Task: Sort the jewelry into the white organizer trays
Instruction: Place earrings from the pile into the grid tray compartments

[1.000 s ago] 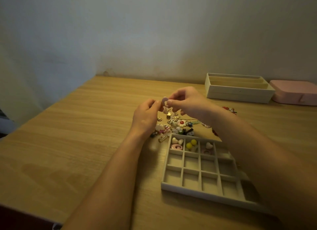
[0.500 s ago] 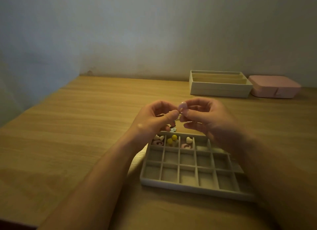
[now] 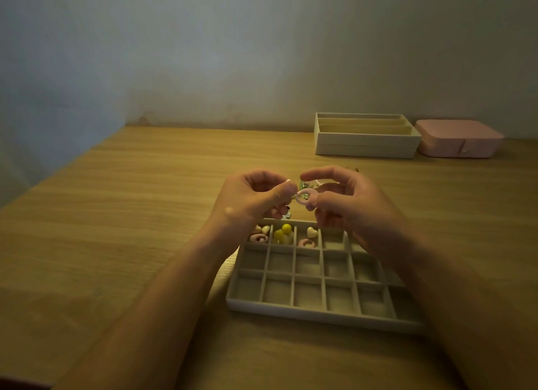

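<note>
Pale wooden table (image 3: 139,220) runs back to a bare wall, with the light dim and yellowish. Near the front lies a white grid tray (image 3: 320,314). Only its far row holds anything: a pink loop (image 3: 257,238) and cream hearts (image 3: 263,229) in the first cell, yellow beads (image 3: 283,233) in the next, then one cream heart (image 3: 312,231) with another pink loop (image 3: 306,243).

Both hands hang above the tray's far edge, meeting on a pink hoop (image 3: 305,196) held in the air between them. The left hand (image 3: 256,198) is curled, thumb and fingertips pinching the hoop's left side (a small metal bit glints there, too small to tell). The right hand (image 3: 349,204) grips the other side with its thumb, the forefinger lifted above. A loose pile of jewelry (image 3: 309,184) peeks out behind the hands.

At the back stand a second white tray (image 3: 366,145) with long slots and, just beside it, a closed pink box (image 3: 457,140).
</note>
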A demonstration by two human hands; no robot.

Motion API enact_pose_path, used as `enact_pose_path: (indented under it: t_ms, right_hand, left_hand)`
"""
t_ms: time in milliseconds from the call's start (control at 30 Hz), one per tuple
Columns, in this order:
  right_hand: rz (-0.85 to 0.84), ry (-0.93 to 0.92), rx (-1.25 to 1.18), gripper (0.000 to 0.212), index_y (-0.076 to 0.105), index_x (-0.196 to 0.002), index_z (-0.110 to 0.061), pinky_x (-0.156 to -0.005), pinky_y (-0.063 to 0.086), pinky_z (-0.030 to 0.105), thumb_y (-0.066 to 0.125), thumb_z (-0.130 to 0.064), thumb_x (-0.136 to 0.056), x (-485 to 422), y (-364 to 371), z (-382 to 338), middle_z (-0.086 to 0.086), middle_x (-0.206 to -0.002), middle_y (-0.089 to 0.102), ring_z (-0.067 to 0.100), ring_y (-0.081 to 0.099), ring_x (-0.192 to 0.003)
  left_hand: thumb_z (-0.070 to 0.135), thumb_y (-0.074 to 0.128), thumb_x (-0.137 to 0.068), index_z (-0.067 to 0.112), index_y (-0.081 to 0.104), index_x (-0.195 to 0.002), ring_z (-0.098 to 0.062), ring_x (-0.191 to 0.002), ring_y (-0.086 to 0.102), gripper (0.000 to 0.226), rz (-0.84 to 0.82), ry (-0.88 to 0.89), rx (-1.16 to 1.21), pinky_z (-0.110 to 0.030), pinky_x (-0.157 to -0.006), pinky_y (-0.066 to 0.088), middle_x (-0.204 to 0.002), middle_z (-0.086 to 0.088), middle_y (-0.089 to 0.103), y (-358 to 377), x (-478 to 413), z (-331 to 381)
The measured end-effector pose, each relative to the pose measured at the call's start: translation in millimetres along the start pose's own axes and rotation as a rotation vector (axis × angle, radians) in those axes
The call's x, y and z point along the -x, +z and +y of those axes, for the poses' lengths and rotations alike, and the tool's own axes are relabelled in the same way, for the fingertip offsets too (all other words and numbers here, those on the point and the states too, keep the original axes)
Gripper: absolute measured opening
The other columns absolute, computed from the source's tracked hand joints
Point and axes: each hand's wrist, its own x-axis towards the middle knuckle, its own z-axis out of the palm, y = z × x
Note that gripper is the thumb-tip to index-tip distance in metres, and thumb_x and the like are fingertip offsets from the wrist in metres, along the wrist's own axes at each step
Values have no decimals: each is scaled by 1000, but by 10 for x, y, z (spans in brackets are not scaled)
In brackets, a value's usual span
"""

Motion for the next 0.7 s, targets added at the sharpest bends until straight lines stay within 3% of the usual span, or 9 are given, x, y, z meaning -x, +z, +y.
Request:
enact_pose_path:
  t_ms: [167,333,533,700]
  right_hand:
    - [10,0,75,15,73,-106,-10,-70,62,35,72,-12,-91,32,-29,-3,5,-84,77,19,70,-69]
    - [22,49,126,14,72,-104,-11,-69,62,35,72,-13,-91,50,-75,-24,8,-87,79,23,74,-72]
    - [47,79,250,14,72,-97,-13,-55,53,25,78,-19,-86,31,-146,-13,2,-82,78,14,69,-67]
    - [34,88,407,14,77,-87,-16,-49,49,19,83,-27,-80,21,-177,12,-6,-71,74,0,63,-56]
  left_hand:
    - [24,73,-77,13,76,-89,-16,-67,70,17,-1,-34,79,-20,-58,56,-79,-10,74,-8,-15,-1]
    - [21,71,-78,9,75,-99,-18,-76,72,24,-45,-90,82,-20,-61,57,-87,-14,76,-27,-13,14]
    - [14,73,-87,6,75,-96,-5,-67,65,12,0,-67,-129,-15,-55,47,-76,-4,74,6,-25,-13]
    - [15,77,-85,16,76,-85,-5,-67,65,1,16,-46,-283,-16,-56,47,-73,1,74,40,-34,-33]
